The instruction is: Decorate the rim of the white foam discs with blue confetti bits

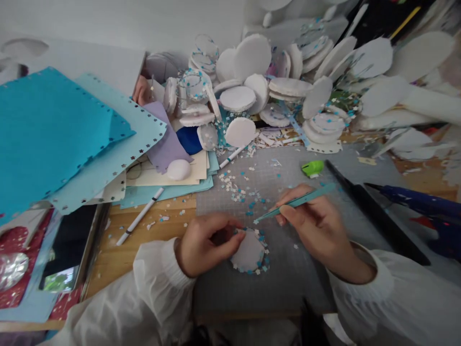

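Note:
A round white disc (248, 252) lies on the grey cutting mat (230, 294), its rim trimmed with small blue and white paper flowers. My left hand (211, 242) has thumb and forefinger closed at the disc's upper left edge. In my right hand (313, 223) is a pair of teal tweezers (300, 200), pinched between thumb and fingers and slanting down to the left. A pale flower (256, 221) is at the tweezer tips, just above the disc's rim. Loose paper flowers (237, 187) are scattered on the mat beyond both hands.
Stacked white discs (237, 98) crowd the back. Blue punched paper sheets (61, 139) stand at left, near a white pen (140, 216) and a phone (66, 250). To the right are a green cap-like item (312, 168), a long black tool (378, 211) and a blue glue gun (421, 199).

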`<control>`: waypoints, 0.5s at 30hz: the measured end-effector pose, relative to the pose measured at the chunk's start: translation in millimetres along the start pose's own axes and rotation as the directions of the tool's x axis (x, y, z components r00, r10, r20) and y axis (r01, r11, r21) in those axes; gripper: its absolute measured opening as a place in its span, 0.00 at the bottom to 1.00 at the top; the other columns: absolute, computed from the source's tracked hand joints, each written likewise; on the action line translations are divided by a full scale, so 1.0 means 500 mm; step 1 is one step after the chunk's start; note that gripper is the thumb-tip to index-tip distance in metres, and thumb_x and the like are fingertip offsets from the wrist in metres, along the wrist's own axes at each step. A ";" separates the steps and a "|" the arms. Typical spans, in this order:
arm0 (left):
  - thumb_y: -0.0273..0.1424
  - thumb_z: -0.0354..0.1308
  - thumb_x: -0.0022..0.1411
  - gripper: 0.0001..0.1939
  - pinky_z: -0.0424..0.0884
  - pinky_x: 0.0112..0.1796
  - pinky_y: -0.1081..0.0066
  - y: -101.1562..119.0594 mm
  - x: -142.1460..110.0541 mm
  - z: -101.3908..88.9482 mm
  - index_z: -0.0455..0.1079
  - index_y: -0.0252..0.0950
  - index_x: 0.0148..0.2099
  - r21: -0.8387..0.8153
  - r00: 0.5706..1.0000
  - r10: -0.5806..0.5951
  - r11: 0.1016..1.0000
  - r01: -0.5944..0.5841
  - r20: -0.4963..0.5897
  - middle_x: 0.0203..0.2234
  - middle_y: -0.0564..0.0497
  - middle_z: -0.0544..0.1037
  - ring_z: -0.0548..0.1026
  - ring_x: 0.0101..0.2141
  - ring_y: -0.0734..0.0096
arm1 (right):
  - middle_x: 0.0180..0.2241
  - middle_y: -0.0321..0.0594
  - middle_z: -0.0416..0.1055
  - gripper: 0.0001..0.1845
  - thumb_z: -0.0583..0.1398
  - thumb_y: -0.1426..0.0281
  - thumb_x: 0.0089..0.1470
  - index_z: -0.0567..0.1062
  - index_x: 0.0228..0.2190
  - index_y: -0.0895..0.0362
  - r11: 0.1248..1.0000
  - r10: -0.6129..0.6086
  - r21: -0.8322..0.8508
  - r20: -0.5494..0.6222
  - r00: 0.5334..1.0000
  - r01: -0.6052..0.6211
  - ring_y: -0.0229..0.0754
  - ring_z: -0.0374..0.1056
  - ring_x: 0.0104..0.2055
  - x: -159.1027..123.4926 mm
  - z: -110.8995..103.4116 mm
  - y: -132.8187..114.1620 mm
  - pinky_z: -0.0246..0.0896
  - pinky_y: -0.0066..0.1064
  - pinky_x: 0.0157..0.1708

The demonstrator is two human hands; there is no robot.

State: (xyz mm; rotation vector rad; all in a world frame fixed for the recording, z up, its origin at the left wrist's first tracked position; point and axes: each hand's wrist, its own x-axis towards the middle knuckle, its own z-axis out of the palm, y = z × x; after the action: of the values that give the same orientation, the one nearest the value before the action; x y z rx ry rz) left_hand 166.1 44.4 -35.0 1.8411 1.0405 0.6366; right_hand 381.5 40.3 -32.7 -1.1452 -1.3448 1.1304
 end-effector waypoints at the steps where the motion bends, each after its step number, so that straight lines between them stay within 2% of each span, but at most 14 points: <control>1: 0.29 0.58 0.58 0.06 0.59 0.20 0.81 -0.001 0.000 0.000 0.73 0.31 0.37 0.012 1.000 0.007 1.000 -0.008 0.010 0.18 0.55 0.70 0.63 0.18 0.82 | 0.25 0.33 0.67 0.02 0.60 0.69 0.54 0.71 0.30 0.54 1.000 -0.003 -0.008 -0.002 1.000 0.003 0.33 0.64 0.24 0.001 0.001 -0.001 0.63 0.26 0.22; 8: 0.29 0.57 0.59 0.06 0.58 0.21 0.81 -0.004 0.000 -0.003 0.72 0.32 0.35 0.035 0.997 0.008 0.999 -0.011 0.077 0.20 0.55 0.70 0.62 0.19 0.82 | 0.24 0.33 0.67 0.03 0.60 0.68 0.54 0.71 0.30 0.55 1.000 0.000 -0.014 0.005 1.000 0.001 0.33 0.65 0.23 0.005 0.006 -0.005 0.64 0.25 0.22; 15: 0.30 0.57 0.59 0.06 0.58 0.21 0.80 -0.005 -0.001 -0.002 0.73 0.33 0.36 0.043 0.998 0.008 0.999 -0.010 0.065 0.19 0.56 0.69 0.61 0.18 0.82 | 0.24 0.33 0.66 0.03 0.60 0.69 0.54 0.71 0.30 0.55 1.000 0.031 -0.004 0.051 0.998 -0.031 0.32 0.65 0.24 0.005 0.009 -0.011 0.63 0.23 0.22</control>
State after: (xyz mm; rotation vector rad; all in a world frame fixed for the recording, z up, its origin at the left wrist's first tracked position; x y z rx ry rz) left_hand 164.1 44.9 -36.9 1.8929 1.0108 0.5594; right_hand 376.8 41.8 -27.5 -1.1506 -1.3725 1.1873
